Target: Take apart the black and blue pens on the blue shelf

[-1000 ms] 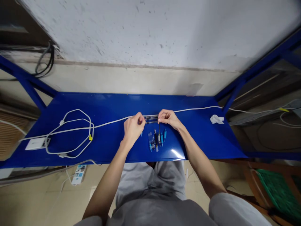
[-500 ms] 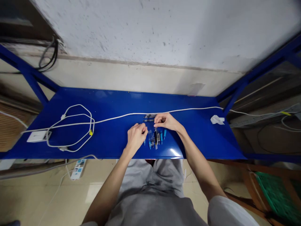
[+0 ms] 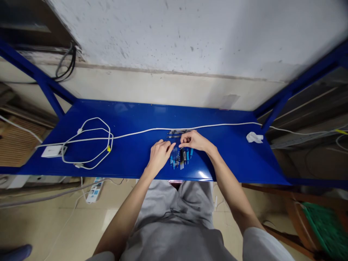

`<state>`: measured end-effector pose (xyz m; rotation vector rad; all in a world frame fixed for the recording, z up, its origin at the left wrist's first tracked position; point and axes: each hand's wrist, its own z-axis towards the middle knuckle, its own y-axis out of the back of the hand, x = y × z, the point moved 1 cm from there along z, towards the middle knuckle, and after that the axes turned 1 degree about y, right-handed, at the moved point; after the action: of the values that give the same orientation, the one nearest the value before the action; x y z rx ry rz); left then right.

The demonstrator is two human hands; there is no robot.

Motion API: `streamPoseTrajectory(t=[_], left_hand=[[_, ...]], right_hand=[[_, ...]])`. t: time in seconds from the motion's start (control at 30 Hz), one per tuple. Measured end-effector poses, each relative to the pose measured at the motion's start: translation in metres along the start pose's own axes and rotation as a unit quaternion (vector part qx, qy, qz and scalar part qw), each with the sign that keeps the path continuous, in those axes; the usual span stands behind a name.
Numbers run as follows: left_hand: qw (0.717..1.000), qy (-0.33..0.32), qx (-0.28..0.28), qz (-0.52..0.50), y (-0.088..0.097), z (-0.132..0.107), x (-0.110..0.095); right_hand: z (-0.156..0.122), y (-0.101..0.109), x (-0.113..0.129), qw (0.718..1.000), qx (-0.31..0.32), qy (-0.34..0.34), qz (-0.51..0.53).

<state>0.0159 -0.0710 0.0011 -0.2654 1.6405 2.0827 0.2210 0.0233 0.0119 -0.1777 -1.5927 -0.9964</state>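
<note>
Over the blue shelf (image 3: pixel 136 156), my left hand (image 3: pixel 159 156) is held beside a cluster of pen parts, thumb stretched toward the right; nothing shows in its fingers. My right hand (image 3: pixel 194 140) is just across from it, thumb and fingertips pinched close together above the cluster. Whatever lies between those tips is too small to make out. Below the hands are clear and light-blue pen barrels (image 3: pixel 174 159), a black pen part (image 3: pixel 181 155), a grey clip piece (image 3: pixel 185 156) and blue pen pieces (image 3: pixel 187 155). Several slim dark pens (image 3: pixel 174 136) lie sideways behind, partly covered by my right hand.
A white cable (image 3: pixel 136 134) runs along the shelf behind the pens. Its left part meets a looped cable (image 3: pixel 92 166) and a white adapter (image 3: pixel 51 151). Crumpled tissue (image 3: pixel 254 137) sits at the right. A power strip (image 3: pixel 95 190) lies on the floor below.
My left thumb has stretched out toward my right hand. The slender piece that hung from my right fingertips no longer shows there. The view has shifted slightly.
</note>
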Motion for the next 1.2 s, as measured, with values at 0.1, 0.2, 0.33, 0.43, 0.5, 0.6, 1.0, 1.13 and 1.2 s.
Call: streamPoseTrajectory(t=[0.1, 0.2, 0.33, 0.43, 0.5, 0.6, 1.0, 1.13, 1.2], left_hand=[[0.999, 0.01, -0.024, -0.031, 0.006, 0.002, 0.0], [0.996, 0.004, -0.062, -0.064, 0.015, 0.019, -0.001], [0.991, -0.054, -0.096, -0.078, 0.014, 0.066, -0.008], [0.987, -0.124, -0.081, -0.061, 0.006, 0.097, -0.016], [0.982, -0.169, -0.071, -0.044, 0.0, 0.106, -0.017], [0.974, -0.217, -0.055, -0.022, -0.008, 0.105, -0.013], [0.978, -0.198, -0.066, 0.01, -0.021, 0.098, 0.01], [0.983, -0.178, -0.054, 0.006, -0.026, 0.101, 0.013], [0.985, -0.164, -0.053, 0.005, -0.028, 0.103, 0.012]], right_hand=[[-0.001, 0.008, -0.005, 0.998, -0.039, 0.011, -0.04], [-0.002, 0.017, -0.01, 0.989, -0.074, 0.01, -0.128], [-0.002, 0.019, -0.014, 0.973, -0.084, 0.002, -0.213], [-0.003, 0.018, -0.015, 0.972, -0.112, 0.011, -0.206], [-0.003, 0.019, -0.016, 0.975, -0.144, 0.032, -0.166], [-0.001, 0.023, -0.016, 0.97, -0.212, 0.062, -0.099], [0.006, 0.008, -0.01, 0.955, -0.289, -0.03, -0.069], [0.007, 0.006, -0.012, 0.951, -0.295, -0.008, -0.088], [0.008, 0.006, -0.013, 0.948, -0.307, 0.02, -0.083]])
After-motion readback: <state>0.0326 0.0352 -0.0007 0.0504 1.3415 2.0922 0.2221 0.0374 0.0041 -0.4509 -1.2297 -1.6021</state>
